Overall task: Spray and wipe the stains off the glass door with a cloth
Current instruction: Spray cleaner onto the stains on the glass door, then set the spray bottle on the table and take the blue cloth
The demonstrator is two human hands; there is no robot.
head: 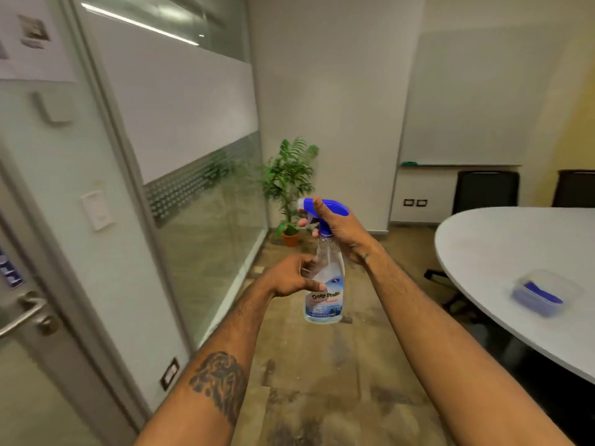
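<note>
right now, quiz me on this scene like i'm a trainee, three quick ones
1. True or false: the right hand grips the spray bottle at its blue trigger head.
2. The clear container with something blue inside sits on: A) the floor, B) the white table, C) a chair.
3. Fill in: the potted plant stands in the room's far ____.

Key: 1 true; 2 B; 3 corner.
</note>
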